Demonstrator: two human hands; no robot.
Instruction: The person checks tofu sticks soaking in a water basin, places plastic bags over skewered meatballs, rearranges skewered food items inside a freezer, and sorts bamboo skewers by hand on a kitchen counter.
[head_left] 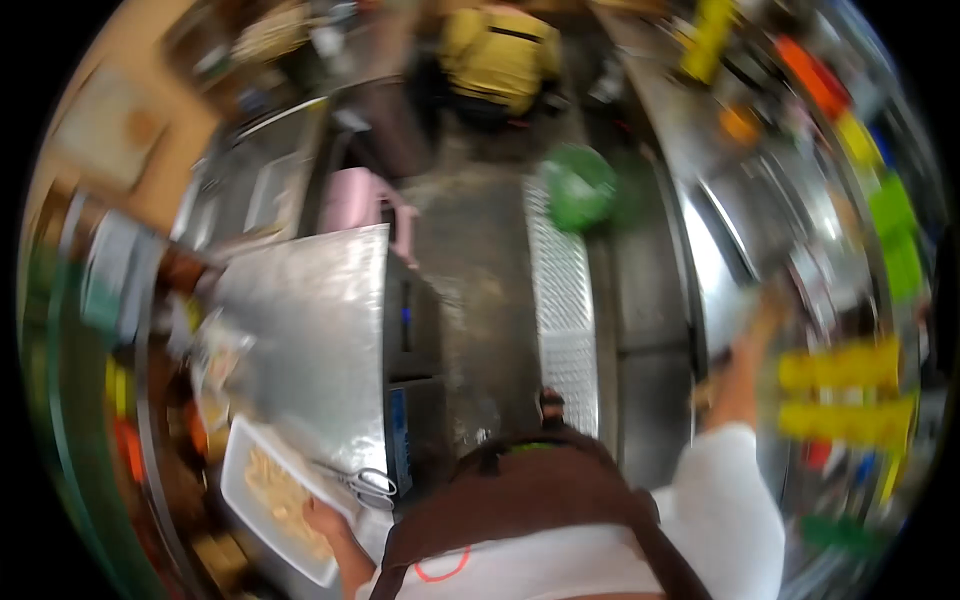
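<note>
My left hand (325,522) is closed on the right long side of a white plastic tub (240,475), with part of the hand inside the rim. Pale, finger-sized food pieces (275,492) lie in the tub, too blurred to name. Beside the tub, scissors with grey handles (372,486) rest on the metal counter. My right arm stretches out over the right-hand counter. Motion smears my right hand (768,308), and its fingers cannot be made out. Close to it is a blurred, shiny container (815,285).
Clear plastic bags (218,360) lie on the left metal worktop (310,300). A pink plastic stool or bin (352,200) stands beyond it. A green bag-like bundle (578,187) is by the aisle floor (470,300). A person in a yellow top (495,60) is low down at the far end.
</note>
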